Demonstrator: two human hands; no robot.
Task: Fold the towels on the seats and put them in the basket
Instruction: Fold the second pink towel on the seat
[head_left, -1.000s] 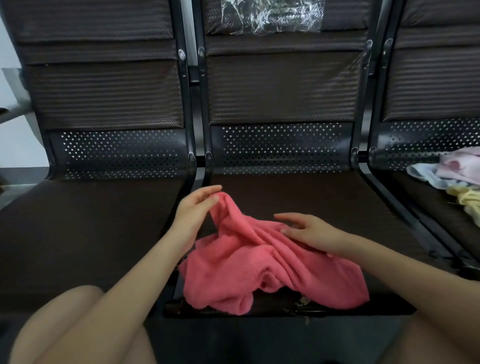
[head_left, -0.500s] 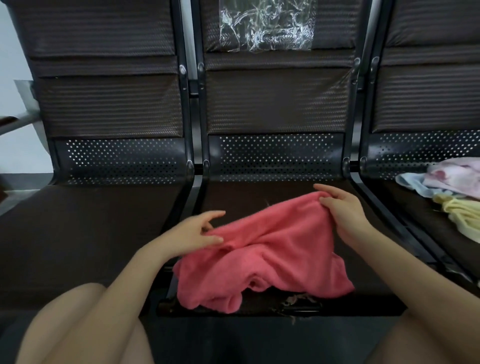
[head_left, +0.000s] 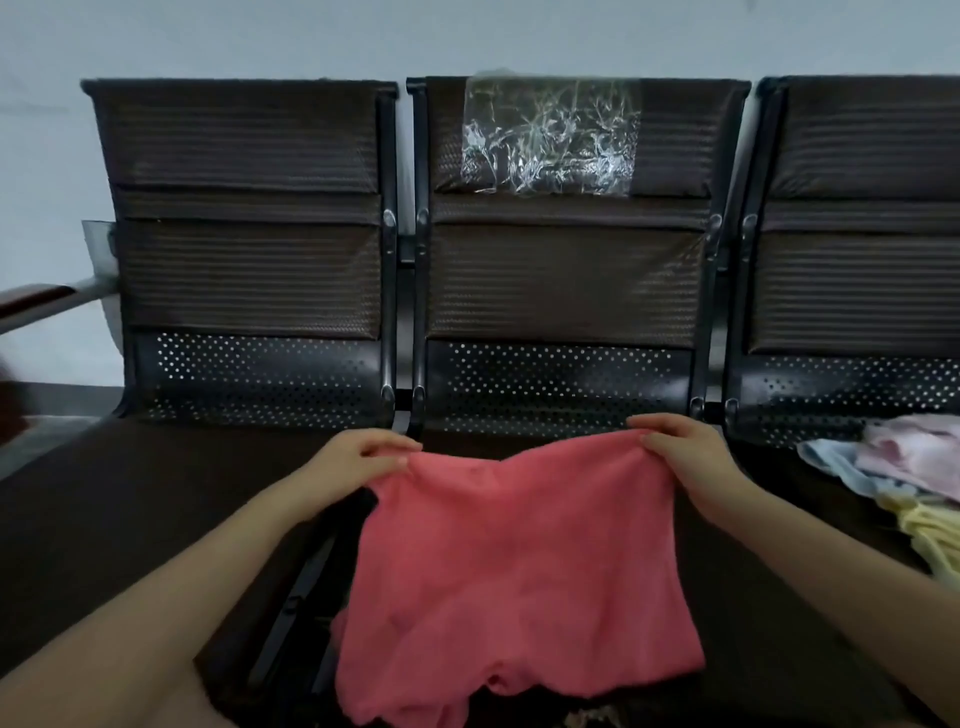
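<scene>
While both hands pinch its top corners, left hand (head_left: 358, 457) at one & right hand (head_left: 685, 457) at the other, fingers curled on the cloth, the coral-pink terry towel (head_left: 514, 582) hangs spread over the middle dark-brown woven seat (head_left: 737, 597). Pale blue, pink & yellow crumpled towels (head_left: 904, 478) lie on the right-hand seat; a crinkled clear plastic sheet (head_left: 550, 137) sits on the middle backrest.

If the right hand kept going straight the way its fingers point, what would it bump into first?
The right hand pinches the pink towel with fingers pointing left along its top edge. Going on, it would probably meet the left hand on the other corner first, though depth is unclear.
</scene>
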